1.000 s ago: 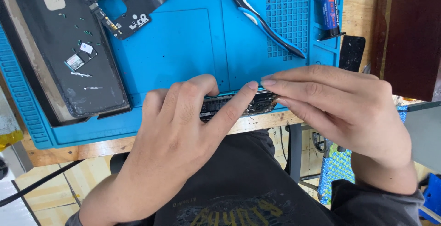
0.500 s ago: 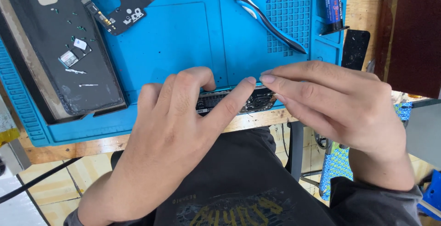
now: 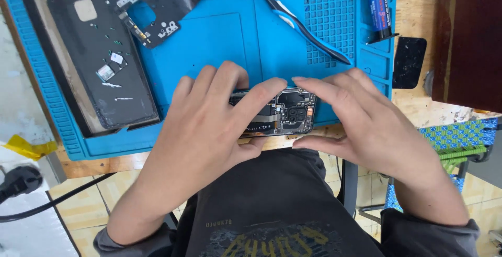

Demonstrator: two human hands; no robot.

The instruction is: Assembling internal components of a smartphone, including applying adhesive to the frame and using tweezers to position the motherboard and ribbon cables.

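An opened phone body [image 3: 285, 113] with its circuit board and camera modules exposed lies at the near edge of the blue work mat [image 3: 219, 37]. My left hand [image 3: 209, 131] covers its left part, the index finger stretched across the top edge. My right hand [image 3: 361, 126] grips its right end, fingers along the top and thumb below. A black phone back cover [image 3: 97, 63] lies inside up on the mat's left side. A small dark inner plate [image 3: 157, 1] rests just beyond it.
A brush with a blue and black handle [image 3: 293, 19] lies diagonally on the mat. A glue tube [image 3: 377, 6] sits at the mat's right edge beside a small black piece [image 3: 409, 61]. A black power plug [image 3: 21, 181] and cable hang at lower left.
Both hands have drawn slightly apart, so more of the phone's circuit board shows between them. The view has shifted a little.
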